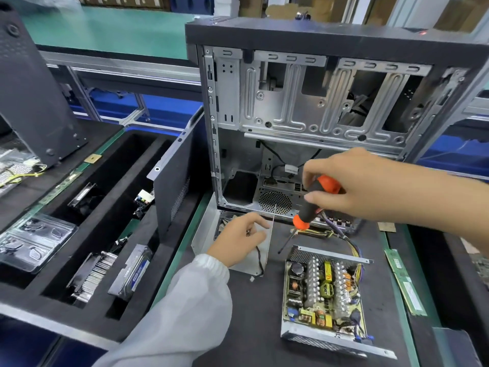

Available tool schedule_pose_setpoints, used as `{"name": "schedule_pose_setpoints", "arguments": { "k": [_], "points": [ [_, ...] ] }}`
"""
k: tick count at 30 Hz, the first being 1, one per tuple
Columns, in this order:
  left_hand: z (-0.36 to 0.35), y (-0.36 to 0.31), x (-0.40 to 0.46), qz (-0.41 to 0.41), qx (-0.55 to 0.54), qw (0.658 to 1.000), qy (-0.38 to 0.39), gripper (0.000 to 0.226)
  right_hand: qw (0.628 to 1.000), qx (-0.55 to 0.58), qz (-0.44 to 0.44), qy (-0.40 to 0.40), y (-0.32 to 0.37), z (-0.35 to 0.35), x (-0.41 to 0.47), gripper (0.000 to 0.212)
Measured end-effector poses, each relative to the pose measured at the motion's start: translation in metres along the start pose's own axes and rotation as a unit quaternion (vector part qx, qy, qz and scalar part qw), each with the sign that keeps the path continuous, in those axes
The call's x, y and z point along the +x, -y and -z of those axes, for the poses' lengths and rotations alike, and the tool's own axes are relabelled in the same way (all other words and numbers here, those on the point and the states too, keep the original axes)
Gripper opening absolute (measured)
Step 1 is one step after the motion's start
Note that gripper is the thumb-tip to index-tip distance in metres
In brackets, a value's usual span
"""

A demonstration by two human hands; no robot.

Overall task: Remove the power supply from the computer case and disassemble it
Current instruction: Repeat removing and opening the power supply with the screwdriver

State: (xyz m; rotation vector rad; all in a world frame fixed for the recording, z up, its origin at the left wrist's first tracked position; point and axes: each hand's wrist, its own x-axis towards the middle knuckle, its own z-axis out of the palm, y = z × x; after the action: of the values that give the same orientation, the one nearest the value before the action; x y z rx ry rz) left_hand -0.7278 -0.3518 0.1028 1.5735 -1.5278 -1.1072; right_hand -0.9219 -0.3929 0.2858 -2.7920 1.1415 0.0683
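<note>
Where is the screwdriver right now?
Head view, right of centre: the screwdriver is in the right hand, above the mat between the case and the opened power supply.

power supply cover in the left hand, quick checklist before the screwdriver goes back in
1. Left hand steadies the metal cover: ok.
2. Right hand grips the screwdriver: ok.
3. Screwdriver tip seated on a screw: not ok, it hangs above the mat.
4. Open power supply clear of the work spot: ok.
5. Screws left on the cover: cannot tell.
</note>
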Motion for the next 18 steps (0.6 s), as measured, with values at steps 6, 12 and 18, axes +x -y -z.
{"name": "schedule_pose_setpoints", "arguments": {
  "k": [6, 12, 18],
  "points": [
    [0.000, -0.003, -0.008, 0.017, 0.002, 1.000, -0.007, 0.016, 0.998, 0.063, -0.010, -0.025, -0.016, 0.017, -0.009, 0.022],
    [-0.034, -0.013, -0.014, -0.121, 0.360, 0.925, -0.031, 0.004, 0.997, 0.060, -0.009, -0.047, -0.023, 0.007, -0.022, 0.023],
    [-0.048, -0.017, -0.002, -0.176, 0.510, 0.841, 0.026, 0.027, 0.998, 0.043, -0.017, -0.038, -0.028, -0.003, -0.031, 0.031]
  ]
}}
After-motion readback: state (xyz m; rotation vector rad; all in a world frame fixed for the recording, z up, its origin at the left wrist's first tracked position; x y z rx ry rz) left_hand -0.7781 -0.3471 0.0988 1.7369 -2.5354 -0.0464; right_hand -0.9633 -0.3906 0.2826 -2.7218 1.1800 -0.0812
